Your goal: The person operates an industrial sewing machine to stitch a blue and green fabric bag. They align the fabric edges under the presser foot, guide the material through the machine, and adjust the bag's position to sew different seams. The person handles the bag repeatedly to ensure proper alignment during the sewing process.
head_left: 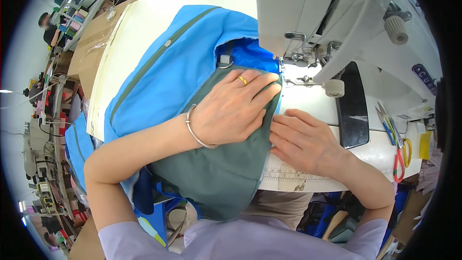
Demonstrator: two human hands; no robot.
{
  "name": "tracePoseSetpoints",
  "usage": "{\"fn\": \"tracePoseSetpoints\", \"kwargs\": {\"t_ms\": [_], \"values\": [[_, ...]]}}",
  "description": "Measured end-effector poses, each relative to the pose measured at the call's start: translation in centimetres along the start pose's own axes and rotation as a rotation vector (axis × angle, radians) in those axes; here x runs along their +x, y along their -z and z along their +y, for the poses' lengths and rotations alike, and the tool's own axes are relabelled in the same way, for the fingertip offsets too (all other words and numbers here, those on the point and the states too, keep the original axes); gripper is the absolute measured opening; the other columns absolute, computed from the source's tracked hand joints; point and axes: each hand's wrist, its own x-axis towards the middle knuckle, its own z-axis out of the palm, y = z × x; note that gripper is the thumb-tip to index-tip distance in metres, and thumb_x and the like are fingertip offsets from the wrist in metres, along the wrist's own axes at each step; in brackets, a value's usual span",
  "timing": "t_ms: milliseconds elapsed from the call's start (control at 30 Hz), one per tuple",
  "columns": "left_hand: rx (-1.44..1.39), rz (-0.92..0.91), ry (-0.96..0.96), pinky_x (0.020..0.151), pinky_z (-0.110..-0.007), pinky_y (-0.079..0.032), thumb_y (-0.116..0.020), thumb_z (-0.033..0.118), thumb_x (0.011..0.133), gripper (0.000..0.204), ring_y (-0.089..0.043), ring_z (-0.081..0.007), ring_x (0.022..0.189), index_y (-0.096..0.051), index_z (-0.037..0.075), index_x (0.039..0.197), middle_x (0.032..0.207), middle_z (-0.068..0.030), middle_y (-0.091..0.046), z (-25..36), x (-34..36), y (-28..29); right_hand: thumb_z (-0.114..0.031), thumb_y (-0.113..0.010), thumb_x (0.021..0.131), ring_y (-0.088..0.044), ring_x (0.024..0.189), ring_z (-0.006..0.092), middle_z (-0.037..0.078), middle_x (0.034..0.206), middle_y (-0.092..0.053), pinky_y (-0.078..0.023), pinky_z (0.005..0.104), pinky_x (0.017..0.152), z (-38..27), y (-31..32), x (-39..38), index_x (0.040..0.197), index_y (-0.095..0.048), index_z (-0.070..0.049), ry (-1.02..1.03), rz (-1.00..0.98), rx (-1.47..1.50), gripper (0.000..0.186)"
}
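Note:
A large sewn bag piece (207,173) of dark grey-green and bright blue cloth lies across the machine table, its right edge running up to the needle and presser foot (282,67). My left hand (231,103) rests palm down on the grey-green cloth, fingers stretched toward the foot. It wears a gold ring and a silver bangle. Beside the cloth's right edge, my right hand (305,139) lies low with fingers extended and fingertips touching that edge. A metal D-ring (224,61) on a strap shows near blue mesh (252,55) above my left hand.
The white sewing machine (332,14) fills the upper right. On the table's right side lie a black plate (352,110), scissors with red handles (398,163) and yellow-handled scissors (407,151). A ruler strip (308,175) runs along the front edge. Cardboard (91,53) stands at the left.

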Motion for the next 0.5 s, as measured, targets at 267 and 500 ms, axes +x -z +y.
{"fn": "tracePoseSetpoints", "kwargs": {"t_ms": [267, 500], "values": [[0.0, 0.027, 0.0, 0.094, -0.045, -0.047, -0.067, 0.01, 0.082, 0.051, -0.056, -0.0348, 0.111, -0.058, 0.003, 0.131, 0.119, -0.0159, -0.058, -0.9, 0.5, -0.2, -0.016, -0.079, 0.078, -0.062, 0.116, 0.0292, 0.014, 0.115, -0.066, -0.05, 0.0442, 0.102, 0.3, -0.1, 0.2, 0.104, -0.068, 0.002, -0.026, 0.018, -0.013, 0.034], [-0.032, 0.048, -0.002, 0.094, -0.045, -0.048, -0.066, 0.01, 0.083, 0.047, -0.058, -0.0351, 0.112, -0.062, 0.007, 0.13, 0.129, -0.0144, -0.058, -1.2, 0.2, -0.6, -0.015, -0.075, 0.08, -0.063, 0.112, 0.032, 0.017, 0.112, -0.067, -0.052, 0.045, 0.097, -0.2, -0.5, -0.2, 0.101, -0.069, 0.004, 0.085, 0.007, -0.04, 0.029]]}}
